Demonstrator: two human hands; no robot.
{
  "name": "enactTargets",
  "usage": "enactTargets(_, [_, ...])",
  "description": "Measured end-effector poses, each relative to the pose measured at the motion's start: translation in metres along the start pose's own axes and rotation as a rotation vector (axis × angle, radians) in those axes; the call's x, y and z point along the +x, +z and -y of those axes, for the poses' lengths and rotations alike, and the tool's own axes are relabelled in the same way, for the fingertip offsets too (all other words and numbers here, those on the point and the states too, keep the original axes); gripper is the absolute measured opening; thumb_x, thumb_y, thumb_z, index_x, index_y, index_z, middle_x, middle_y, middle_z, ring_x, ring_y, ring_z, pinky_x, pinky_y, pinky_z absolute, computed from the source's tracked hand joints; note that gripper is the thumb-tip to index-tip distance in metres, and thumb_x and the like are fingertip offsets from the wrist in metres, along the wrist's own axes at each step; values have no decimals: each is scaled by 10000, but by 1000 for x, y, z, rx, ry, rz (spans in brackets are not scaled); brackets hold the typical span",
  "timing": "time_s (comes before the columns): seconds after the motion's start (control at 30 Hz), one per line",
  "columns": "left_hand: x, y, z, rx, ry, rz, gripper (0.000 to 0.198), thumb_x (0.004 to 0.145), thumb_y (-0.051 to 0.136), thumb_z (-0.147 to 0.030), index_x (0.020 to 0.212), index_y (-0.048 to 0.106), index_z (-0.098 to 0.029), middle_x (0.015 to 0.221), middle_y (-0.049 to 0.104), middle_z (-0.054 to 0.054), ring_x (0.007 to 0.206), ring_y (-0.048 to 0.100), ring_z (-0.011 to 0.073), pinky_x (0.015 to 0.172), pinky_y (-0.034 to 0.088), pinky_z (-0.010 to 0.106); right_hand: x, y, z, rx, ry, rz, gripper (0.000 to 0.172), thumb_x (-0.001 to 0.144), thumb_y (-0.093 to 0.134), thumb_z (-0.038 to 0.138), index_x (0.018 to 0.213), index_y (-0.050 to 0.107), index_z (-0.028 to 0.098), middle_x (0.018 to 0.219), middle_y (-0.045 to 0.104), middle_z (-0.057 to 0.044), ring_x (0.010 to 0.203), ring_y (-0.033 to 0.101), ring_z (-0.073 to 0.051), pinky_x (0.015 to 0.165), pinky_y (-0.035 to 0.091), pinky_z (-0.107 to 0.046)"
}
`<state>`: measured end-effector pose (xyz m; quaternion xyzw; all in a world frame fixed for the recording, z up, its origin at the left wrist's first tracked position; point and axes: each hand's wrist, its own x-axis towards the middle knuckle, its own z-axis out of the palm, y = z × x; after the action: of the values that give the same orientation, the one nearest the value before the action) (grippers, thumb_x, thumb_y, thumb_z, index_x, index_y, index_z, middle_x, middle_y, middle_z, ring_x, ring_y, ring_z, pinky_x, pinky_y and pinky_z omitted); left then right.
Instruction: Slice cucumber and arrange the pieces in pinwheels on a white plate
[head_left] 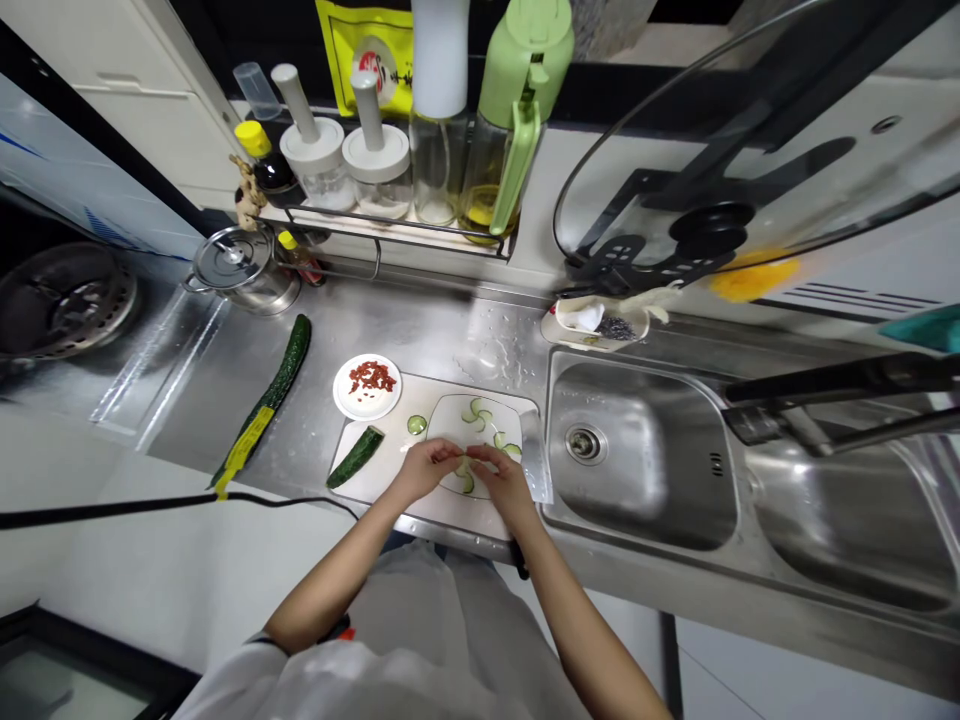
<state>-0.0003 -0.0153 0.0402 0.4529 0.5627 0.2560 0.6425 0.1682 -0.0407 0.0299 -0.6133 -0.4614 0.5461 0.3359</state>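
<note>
My left hand [427, 468] and my right hand [498, 474] meet at the fingertips over the near part of a white square plate [442, 415]. Both are pinched around something too small to make out. Curved cucumber slices [477, 413] lie on the plate in small groups. The plate rests on a pale cutting board [397, 455]. Left of it are a single round cucumber slice [416, 425] and a cut cucumber piece [355, 457]. A white dish [347, 402] of small red berries [373, 377] stands at the board's back left corner.
A whole cucumber [289, 365] lies on the steel counter [225, 390] to the left, near a lidded pot [244, 268]. A cleaver blade [534, 455] lies at the board's right edge, beside the sink [645, 450]. Jars and bottles fill a rack [397, 228] behind.
</note>
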Motion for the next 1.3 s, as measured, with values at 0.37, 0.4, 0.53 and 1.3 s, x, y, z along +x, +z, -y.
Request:
enactTargets(0.37, [2, 10, 2, -249, -302, 118, 437, 658, 645, -569, 702, 591, -137, 580, 508, -30, 540, 426, 72, 534, 295, 213, -5, -14, 7, -66, -39, 88, 205, 781, 539, 372, 777, 627, 187, 757, 620, -15, 752, 546, -154, 689, 421, -266])
enactTargets(0.4, [3, 11, 2, -280, -356, 131, 466, 650, 639, -596, 710, 578, -138, 581, 504, -33, 529, 423, 68, 525, 286, 211, -5, -15, 9, -78, -41, 102, 201, 780, 537, 368, 775, 625, 187, 753, 616, -13, 747, 545, -153, 675, 416, -261])
enactTargets(0.53, [5, 12, 2, -301, -526, 201, 561, 630, 622, -672, 806, 567, -142, 587, 530, -32, 488, 428, 62, 505, 264, 210, -5, -20, 16, -152, -50, 182, 200, 796, 517, 356, 785, 624, 187, 754, 609, -12, 739, 546, -150, 600, 377, -239])
enactTargets(1.3, [12, 8, 8, -315, -299, 76, 366, 548, 770, -334, 824, 656, -121, 638, 594, -8, 572, 509, 77, 543, 319, 198, 6, -34, 19, -263, -19, 322, 182, 786, 507, 304, 764, 639, 180, 737, 633, -3, 703, 543, -133, 601, 359, -234])
